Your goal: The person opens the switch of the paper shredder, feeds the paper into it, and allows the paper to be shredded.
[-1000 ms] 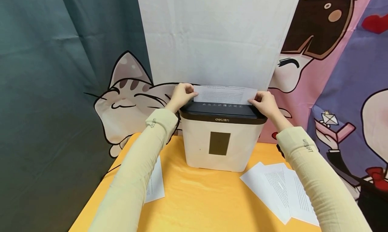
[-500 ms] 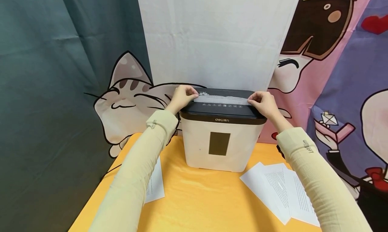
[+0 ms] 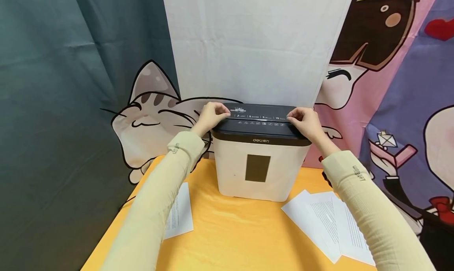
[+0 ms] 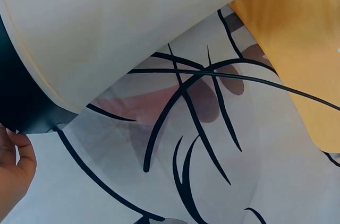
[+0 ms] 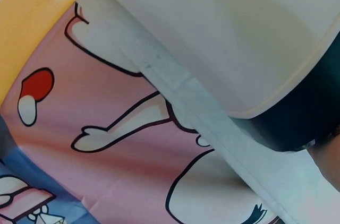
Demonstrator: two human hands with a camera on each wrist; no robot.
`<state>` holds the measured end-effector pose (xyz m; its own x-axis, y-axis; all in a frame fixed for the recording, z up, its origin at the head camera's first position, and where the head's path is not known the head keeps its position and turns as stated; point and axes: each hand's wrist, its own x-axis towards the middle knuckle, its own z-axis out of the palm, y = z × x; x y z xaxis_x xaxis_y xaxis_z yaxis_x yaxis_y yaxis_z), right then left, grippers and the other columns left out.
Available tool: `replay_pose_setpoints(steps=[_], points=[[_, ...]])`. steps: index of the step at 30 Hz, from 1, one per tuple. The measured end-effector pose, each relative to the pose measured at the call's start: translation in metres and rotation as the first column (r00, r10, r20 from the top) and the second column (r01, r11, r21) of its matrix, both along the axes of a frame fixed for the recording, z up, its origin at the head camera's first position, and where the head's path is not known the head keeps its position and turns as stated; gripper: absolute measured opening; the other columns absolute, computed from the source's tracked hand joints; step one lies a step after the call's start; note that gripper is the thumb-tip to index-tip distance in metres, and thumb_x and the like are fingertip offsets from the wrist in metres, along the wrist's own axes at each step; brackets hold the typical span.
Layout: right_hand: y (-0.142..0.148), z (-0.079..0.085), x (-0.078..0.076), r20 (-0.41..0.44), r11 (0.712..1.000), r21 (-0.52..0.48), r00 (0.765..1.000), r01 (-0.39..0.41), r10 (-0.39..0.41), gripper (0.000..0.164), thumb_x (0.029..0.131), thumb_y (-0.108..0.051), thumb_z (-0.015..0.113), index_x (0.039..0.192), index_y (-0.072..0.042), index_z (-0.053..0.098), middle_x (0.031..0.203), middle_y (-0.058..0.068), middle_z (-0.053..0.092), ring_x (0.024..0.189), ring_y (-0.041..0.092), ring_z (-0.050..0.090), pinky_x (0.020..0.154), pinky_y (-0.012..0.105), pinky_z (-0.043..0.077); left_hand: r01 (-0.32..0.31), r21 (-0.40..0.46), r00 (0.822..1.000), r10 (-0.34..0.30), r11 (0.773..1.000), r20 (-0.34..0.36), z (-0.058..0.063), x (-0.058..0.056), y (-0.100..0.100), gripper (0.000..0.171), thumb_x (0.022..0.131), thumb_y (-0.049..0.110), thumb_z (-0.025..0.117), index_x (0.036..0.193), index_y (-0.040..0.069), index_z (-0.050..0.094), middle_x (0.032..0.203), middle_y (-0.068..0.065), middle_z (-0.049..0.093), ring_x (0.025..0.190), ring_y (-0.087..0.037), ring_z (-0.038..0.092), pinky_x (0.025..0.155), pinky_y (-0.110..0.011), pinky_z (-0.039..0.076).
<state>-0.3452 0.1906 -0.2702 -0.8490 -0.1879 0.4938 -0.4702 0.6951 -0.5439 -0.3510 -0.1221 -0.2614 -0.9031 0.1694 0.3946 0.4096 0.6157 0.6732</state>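
A white paper shredder (image 3: 227, 168) with a dark lid (image 3: 262, 110) and a small front window stands at the back of the table. At the lid's left end is my left hand (image 3: 211, 116), its fingers loosely bent with no paper between them. My right hand (image 3: 306, 122) is over the lid's right end, likewise with bent fingers and nothing held. No sheet shows above the slot. In the left wrist view, part of the left hand (image 4: 17, 163) appears by the dark rim. Only a sliver of the right hand (image 5: 328, 157) shows in the right wrist view.
Several printed sheets (image 3: 320, 219) lie overlapping at the right of the yellow table (image 3: 234, 235). Another printed sheet (image 3: 182, 214) lies at the left, partly under the left sleeve. A dark cord (image 4: 297, 90) runs behind the shredder. Cartoon curtains (image 3: 255, 42) hang close behind.
The printed sheet between my hands has sunk down into the shredder slot and out of sight. My fingers have come off it; both hands remain near the lid's ends.
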Motion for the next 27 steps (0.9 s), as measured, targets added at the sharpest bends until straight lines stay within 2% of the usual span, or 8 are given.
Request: replay_pose_setpoints(steps=[4, 10, 13, 17, 21, 23, 27], points=[[-0.004, -0.001, 0.002, -0.034, 1.0, -0.02, 0.999, -0.008, 0.008, 0.013, 0.09, -0.008, 0.062, 0.094, 0.003, 0.067, 0.082, 0.019, 0.065, 0.066, 0.012, 0.045, 0.059, 0.015, 0.035, 0.018, 0.023, 1.0, -0.018, 1.0, -0.008, -0.001, 0.005, -0.011, 0.014, 0.089, 0.012, 0.064, 0.096, 0.001, 0.068, 0.095, -0.015, 0.07, 0.083, -0.02, 0.062, 0.08, -0.029, 0.048], [-0.012, -0.003, 0.009, -0.094, 0.994, -0.096, 0.995, -0.049, 0.039, 0.011, 0.089, -0.006, 0.062, 0.092, 0.003, 0.067, 0.081, 0.018, 0.065, 0.062, 0.002, 0.045, 0.057, 0.011, 0.036, 0.014, 0.096, 0.999, -0.01, 0.995, -0.051, -0.006, 0.014, -0.036, 0.015, 0.089, 0.013, 0.064, 0.095, -0.001, 0.068, 0.088, -0.018, 0.067, 0.065, -0.01, 0.053, 0.064, -0.02, 0.043], [-0.019, -0.005, 0.015, -0.135, 0.982, -0.169, 0.989, -0.08, 0.057, 0.01, 0.088, -0.004, 0.063, 0.09, 0.005, 0.068, 0.08, 0.02, 0.065, 0.062, -0.003, 0.045, 0.058, 0.008, 0.037, 0.003, 0.2, 0.997, 0.013, 0.98, -0.079, -0.014, 0.015, -0.049, 0.017, 0.088, 0.012, 0.066, 0.095, -0.003, 0.068, 0.089, -0.022, 0.067, 0.065, -0.007, 0.055, 0.063, -0.016, 0.043], [-0.039, -0.01, 0.032, -0.188, 0.954, -0.265, 0.978, -0.139, 0.09, 0.01, 0.086, -0.003, 0.065, 0.089, 0.005, 0.068, 0.081, 0.022, 0.066, 0.064, -0.005, 0.048, 0.061, 0.008, 0.039, -0.019, 0.297, 0.995, 0.046, 0.955, -0.085, -0.033, 0.019, -0.067, 0.019, 0.087, 0.009, 0.066, 0.096, -0.008, 0.067, 0.092, -0.027, 0.067, 0.064, -0.001, 0.056, 0.063, -0.012, 0.045], [-0.063, -0.019, 0.055, -0.197, 0.933, -0.285, 0.966, -0.218, 0.166, 0.007, 0.085, -0.002, 0.066, 0.089, 0.004, 0.068, 0.082, 0.019, 0.068, 0.067, -0.005, 0.051, 0.064, 0.009, 0.042, -0.048, 0.302, 0.997, 0.064, 0.952, -0.042, -0.047, 0.037, -0.08, 0.02, 0.087, 0.005, 0.065, 0.096, -0.012, 0.065, 0.093, -0.031, 0.065, 0.063, 0.002, 0.054, 0.062, -0.011, 0.043], [-0.072, -0.024, 0.067, -0.19, 0.926, -0.28, 0.961, -0.251, 0.203, 0.005, 0.085, 0.001, 0.065, 0.088, 0.005, 0.068, 0.081, 0.018, 0.068, 0.069, -0.004, 0.051, 0.066, 0.01, 0.043, -0.062, 0.296, 0.997, 0.07, 0.953, -0.017, -0.052, 0.049, -0.082, 0.02, 0.088, 0.005, 0.064, 0.097, -0.013, 0.065, 0.093, -0.033, 0.064, 0.065, -0.002, 0.054, 0.062, -0.012, 0.043], [-0.087, -0.027, 0.096, -0.193, 0.91, -0.282, 0.947, -0.303, 0.255, 0.003, 0.083, 0.008, 0.064, 0.085, 0.007, 0.066, 0.078, 0.019, 0.067, 0.07, -0.002, 0.051, 0.066, 0.012, 0.042, -0.072, 0.272, 0.997, 0.078, 0.96, -0.012, -0.067, 0.069, -0.087, 0.02, 0.088, 0.004, 0.064, 0.097, -0.014, 0.064, 0.093, -0.034, 0.064, 0.068, -0.005, 0.054, 0.064, -0.012, 0.042]])
